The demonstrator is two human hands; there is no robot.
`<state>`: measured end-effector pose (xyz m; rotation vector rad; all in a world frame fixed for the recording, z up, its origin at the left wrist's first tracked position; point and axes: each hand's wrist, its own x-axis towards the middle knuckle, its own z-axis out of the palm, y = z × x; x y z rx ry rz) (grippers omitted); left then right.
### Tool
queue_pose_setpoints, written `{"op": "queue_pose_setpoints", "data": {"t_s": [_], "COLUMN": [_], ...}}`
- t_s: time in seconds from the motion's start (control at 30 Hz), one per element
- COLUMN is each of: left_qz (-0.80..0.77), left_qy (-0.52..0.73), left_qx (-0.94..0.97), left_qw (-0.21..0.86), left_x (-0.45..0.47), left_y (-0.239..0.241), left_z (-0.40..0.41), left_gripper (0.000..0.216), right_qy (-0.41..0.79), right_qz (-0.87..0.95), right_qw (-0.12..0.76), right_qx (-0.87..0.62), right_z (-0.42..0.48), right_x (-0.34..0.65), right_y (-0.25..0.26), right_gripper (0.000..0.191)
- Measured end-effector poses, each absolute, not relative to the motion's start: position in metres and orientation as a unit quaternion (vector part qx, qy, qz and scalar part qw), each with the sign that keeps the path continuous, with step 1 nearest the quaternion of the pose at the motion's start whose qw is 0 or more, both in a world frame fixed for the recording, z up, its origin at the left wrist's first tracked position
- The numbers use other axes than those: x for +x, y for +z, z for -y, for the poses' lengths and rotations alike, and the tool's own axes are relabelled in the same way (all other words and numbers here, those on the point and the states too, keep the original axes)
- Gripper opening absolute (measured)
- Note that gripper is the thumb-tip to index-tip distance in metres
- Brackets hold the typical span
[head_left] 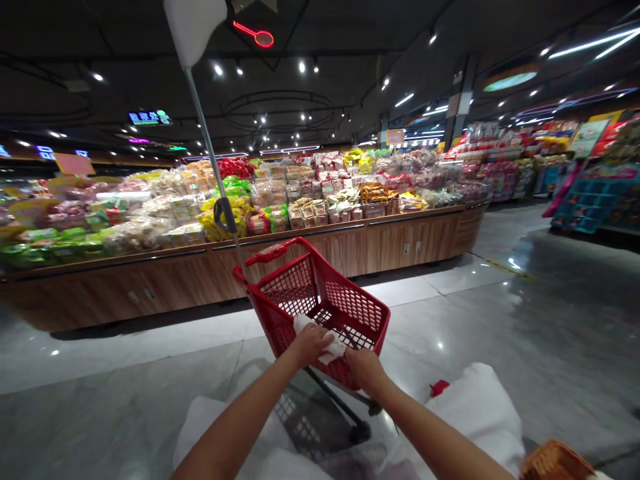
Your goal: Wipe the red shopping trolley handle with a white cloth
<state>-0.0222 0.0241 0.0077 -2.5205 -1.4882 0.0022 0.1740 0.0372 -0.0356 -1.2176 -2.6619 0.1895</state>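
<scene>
A red plastic shopping basket on a wheeled trolley (325,297) stands just in front of me. My left hand (311,343) is closed on a white cloth (327,340) pressed against the basket's near rim. My right hand (364,368) grips the near rim of the basket beside the cloth. A thin metal pole (213,160) with a white flag-like top rises from the basket's far left corner.
A long wooden display counter (350,250) piled with packaged snacks runs across behind the basket. More shelves (590,193) stand at the right. The floor is glossy grey tile (500,320). White fabric (480,407) and a wicker basket (553,463) lie at the lower right.
</scene>
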Motion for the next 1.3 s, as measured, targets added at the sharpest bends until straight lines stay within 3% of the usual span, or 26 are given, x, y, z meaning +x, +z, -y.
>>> {"op": "queue_pose_setpoints", "data": {"t_s": [0.3, 0.7, 0.87, 1.07, 1.3], "left_qz": [0.62, 0.624, 0.57, 0.648, 0.668], "left_qy": [-0.031, -0.063, -0.023, -0.054, -0.094], "left_qx": [-0.748, -0.766, -0.807, -0.711, -0.7], "left_qw": [0.235, 0.14, 0.153, 0.267, 0.233], "left_x": [-0.137, 0.056, -0.016, -0.132, -0.061], "left_y": [0.075, 0.001, 0.029, 0.076, 0.035], "left_z": [-0.026, -0.059, -0.051, -0.016, -0.031], "left_gripper": [0.024, 0.022, 0.022, 0.018, 0.015], "right_qy": [0.011, 0.037, 0.025, 0.007, -0.001], "right_qz": [0.909, 0.9, 0.892, 0.889, 0.894], "right_qw": [0.098, 0.14, 0.124, 0.132, 0.136], "right_qx": [-0.405, -0.411, -0.434, -0.439, -0.427], "right_z": [-0.08, -0.091, -0.099, -0.105, -0.09], "right_x": [0.237, 0.208, 0.218, 0.224, 0.176], "right_y": [-0.017, -0.019, -0.017, -0.013, -0.009], "right_gripper": [0.024, 0.028, 0.021, 0.021, 0.022]}}
